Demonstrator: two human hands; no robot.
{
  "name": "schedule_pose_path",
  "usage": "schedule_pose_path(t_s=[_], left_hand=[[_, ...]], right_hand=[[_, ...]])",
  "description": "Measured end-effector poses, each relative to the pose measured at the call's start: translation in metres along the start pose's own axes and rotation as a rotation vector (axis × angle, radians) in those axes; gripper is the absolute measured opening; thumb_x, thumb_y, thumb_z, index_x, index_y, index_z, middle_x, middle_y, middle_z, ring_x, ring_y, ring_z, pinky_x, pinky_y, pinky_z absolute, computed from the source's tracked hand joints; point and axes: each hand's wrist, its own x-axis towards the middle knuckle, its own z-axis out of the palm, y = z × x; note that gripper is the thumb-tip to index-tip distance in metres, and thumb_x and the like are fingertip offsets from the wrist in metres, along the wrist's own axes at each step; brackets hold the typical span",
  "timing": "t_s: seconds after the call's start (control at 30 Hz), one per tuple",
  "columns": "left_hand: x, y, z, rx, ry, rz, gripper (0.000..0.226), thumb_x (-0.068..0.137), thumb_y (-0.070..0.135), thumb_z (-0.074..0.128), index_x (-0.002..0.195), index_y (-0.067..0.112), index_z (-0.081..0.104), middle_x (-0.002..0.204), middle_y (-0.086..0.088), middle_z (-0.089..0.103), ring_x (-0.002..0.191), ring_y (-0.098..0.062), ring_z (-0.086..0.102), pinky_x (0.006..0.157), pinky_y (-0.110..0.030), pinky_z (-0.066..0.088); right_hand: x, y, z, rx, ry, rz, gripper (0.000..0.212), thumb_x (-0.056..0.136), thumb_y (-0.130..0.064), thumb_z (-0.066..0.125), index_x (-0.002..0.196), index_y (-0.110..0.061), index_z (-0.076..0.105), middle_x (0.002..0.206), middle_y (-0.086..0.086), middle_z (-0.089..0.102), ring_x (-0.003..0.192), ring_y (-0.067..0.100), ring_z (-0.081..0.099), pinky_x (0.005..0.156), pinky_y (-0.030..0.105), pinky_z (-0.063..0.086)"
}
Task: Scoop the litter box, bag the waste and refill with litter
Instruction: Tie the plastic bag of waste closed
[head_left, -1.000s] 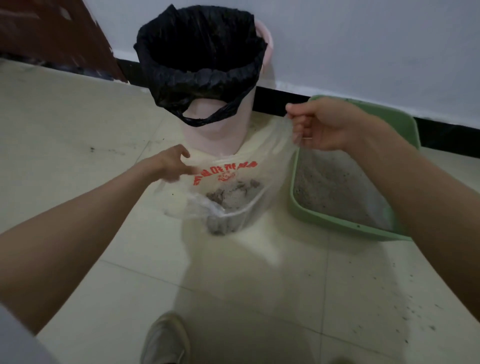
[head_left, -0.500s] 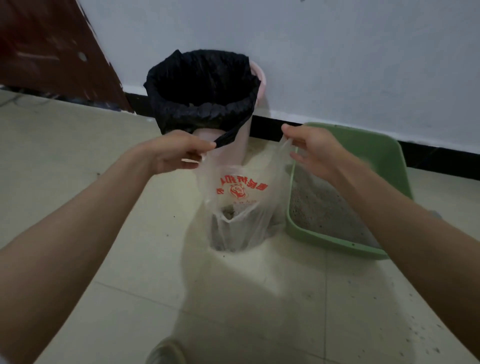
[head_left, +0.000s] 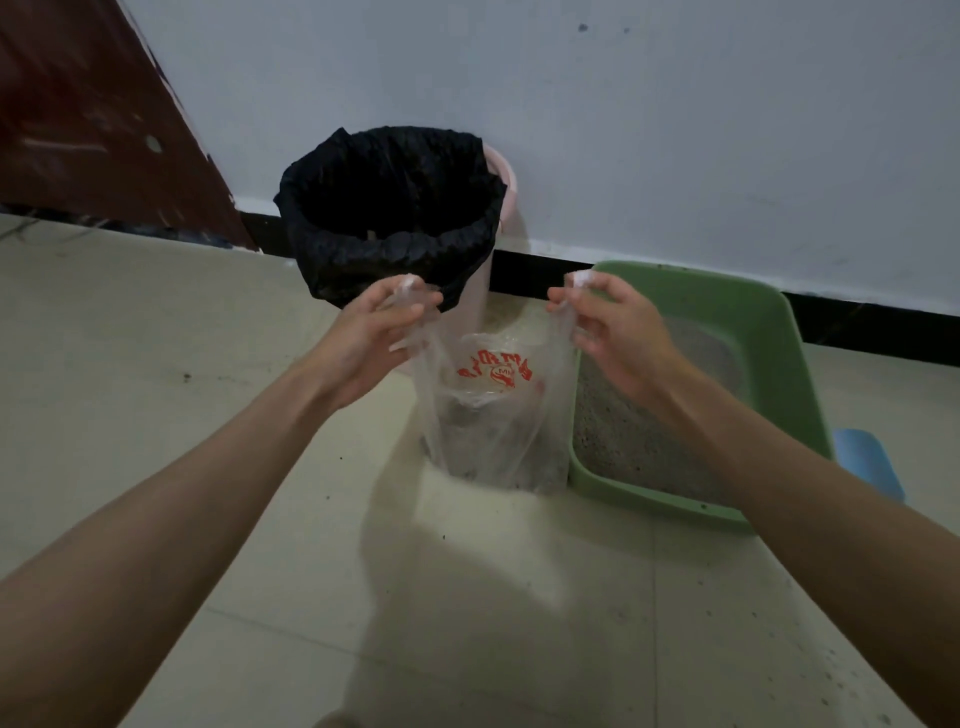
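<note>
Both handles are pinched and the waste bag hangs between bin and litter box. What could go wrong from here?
1. The thin clear bag holds dark clumps low down; it may tear or swing if jerked.
2. The left hand and right hand pinch only the handle tips, so one may slip.
3. The bag's mouth gapes; tipping it near the bin could spill.

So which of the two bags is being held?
The clear bag with red print, its handles pinched by the left hand and right hand. The black bag just lines the pink bin.

Both hands (head_left: 493, 332) pinch clear bag (head_left: 493, 431) handles.
</note>
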Motion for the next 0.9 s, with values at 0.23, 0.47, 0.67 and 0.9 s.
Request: schedule_pose_path(t_s=[0.23,0.47,0.67,0.9], left_hand=[[0.009,-0.024,-0.003,0.304,-0.006,0.066,0.048,0.084,0.008,0.063,0.124,0.030,0.049,0.122,0.002,0.060,0.116,-0.009,0.054,0.098,-0.029,0.041],[0.030,-0.063,0.008,0.669,-0.035,-0.049,0.081,0.073,0.027,0.075,0.139,0.016,0.029,0.148,0.002,0.032,0.135,-0.008,0.030,0.106,-0.023,0.027],[0.057,-0.097,0.016,0.897,-0.311,-0.086,0.119,0.065,0.034,0.082,0.148,0.032,-0.004,0.154,0.005,0.005,0.141,-0.013,0.009,0.114,-0.029,0.018],[0.086,-0.109,0.035,0.736,-0.116,-0.014,0.045,0.090,0.026,0.059,0.131,0.020,0.042,0.134,-0.003,0.045,0.123,-0.014,0.044,0.090,-0.010,0.040]], right_hand=[[0.009,0.034,-0.010,-0.255,0.226,-0.048,0.038,0.084,-0.010,0.066,0.112,-0.011,0.040,0.131,0.009,0.055,0.113,0.015,0.056,0.097,0.029,0.045],[0.029,0.065,-0.003,-0.589,0.002,-0.051,0.081,0.077,-0.012,0.075,0.139,-0.015,0.022,0.120,-0.012,0.044,0.105,0.006,0.051,0.082,0.017,0.047],[0.066,0.087,0.007,-0.790,0.066,-0.017,0.022,0.091,-0.017,0.055,0.107,-0.001,0.057,0.100,0.005,0.060,0.084,0.015,0.059,0.070,0.029,0.049],[0.062,0.092,-0.003,-0.234,0.236,0.226,0.036,0.098,-0.015,0.034,0.103,0.007,0.063,0.091,0.012,0.064,0.077,0.019,0.061,0.066,0.029,0.053]])
